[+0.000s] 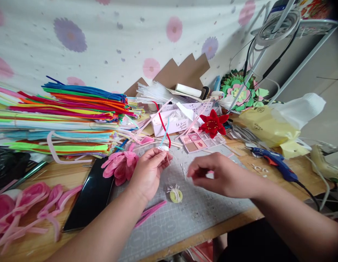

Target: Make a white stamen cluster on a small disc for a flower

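My left hand (151,165) is closed in a pinch near the middle of the mat. Between its fingertips is a small white piece with thin white strands (164,148). To the right, my right hand (216,173) hovers over the mat with curled fingers, slightly blurred; whatever it may hold is hidden. Short white strands (183,171) lie between the hands. Below them sits a small yellow-green ring (176,196) with white strands across it. A fluffy pink flower (121,165) rests beside my left wrist, and pink pipe cleaners (150,214) lie nearer me.
Bundles of coloured pipe cleaners (84,103) are piled at the left. A black tablet (89,196) and pink loops (46,198) lie below them. A red flower (213,123) stands over a palette (200,142). At right lies a blue glue gun (275,162) with its cord.
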Motion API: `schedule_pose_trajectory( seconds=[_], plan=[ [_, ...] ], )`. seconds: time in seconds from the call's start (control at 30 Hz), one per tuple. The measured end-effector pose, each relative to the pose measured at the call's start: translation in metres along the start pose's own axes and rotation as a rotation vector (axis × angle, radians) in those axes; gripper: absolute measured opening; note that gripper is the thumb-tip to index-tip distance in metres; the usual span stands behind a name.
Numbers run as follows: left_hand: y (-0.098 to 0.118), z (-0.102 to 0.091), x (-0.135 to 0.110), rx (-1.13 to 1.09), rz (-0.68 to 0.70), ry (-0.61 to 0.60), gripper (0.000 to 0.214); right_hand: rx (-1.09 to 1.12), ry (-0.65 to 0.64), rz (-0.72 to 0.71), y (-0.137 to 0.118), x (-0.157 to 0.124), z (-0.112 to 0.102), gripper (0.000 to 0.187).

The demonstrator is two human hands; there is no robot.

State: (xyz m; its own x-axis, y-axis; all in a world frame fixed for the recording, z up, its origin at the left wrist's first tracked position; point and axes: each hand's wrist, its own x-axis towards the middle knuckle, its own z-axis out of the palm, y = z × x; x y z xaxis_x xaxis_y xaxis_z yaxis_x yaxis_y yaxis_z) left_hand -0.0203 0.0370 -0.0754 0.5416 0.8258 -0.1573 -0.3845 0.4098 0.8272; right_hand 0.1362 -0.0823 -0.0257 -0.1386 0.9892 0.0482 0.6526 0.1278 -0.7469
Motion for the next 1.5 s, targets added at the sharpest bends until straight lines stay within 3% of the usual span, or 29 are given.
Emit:
schedule_pose_trajectory(
  seconds=[0.07,0.13,0.23,0.37,0.43,0.57,0.73,1.5],
  plan=[
    [0.001,-0.001,0.000,-0.005,-0.025,-0.028,0.017,-0.024,-0.213,0.039,-0.004,-0.013,-0.016,0.015],
    [0.001,-0.002,0.000,-0.006,-0.044,-0.064,0.015,-0.111,-0.232,0.010,-0.004,-0.020,-0.025,0.021],
    [0.002,-0.001,-0.004,0.018,-0.060,-0.123,0.012,-0.172,-0.092,-0.077,0.004,-0.017,-0.023,0.022],
    [0.003,0.001,-0.008,0.074,-0.098,-0.210,0.012,-0.013,0.237,-0.019,0.017,0.003,-0.005,0.017],
    [0.002,0.001,-0.009,0.106,-0.106,-0.239,0.013,0.058,0.336,-0.036,0.022,0.015,0.005,0.020],
    [0.002,0.002,-0.009,0.168,-0.104,-0.243,0.017,0.246,0.274,0.000,0.028,0.033,0.019,0.017],
    [0.000,0.002,-0.008,0.178,-0.098,-0.215,0.020,0.295,0.327,0.086,0.024,0.039,0.023,0.006],
    [-0.001,0.000,-0.009,0.177,-0.213,-0.247,0.016,0.436,0.392,-0.002,0.025,0.043,0.024,0.007]
  ],
)
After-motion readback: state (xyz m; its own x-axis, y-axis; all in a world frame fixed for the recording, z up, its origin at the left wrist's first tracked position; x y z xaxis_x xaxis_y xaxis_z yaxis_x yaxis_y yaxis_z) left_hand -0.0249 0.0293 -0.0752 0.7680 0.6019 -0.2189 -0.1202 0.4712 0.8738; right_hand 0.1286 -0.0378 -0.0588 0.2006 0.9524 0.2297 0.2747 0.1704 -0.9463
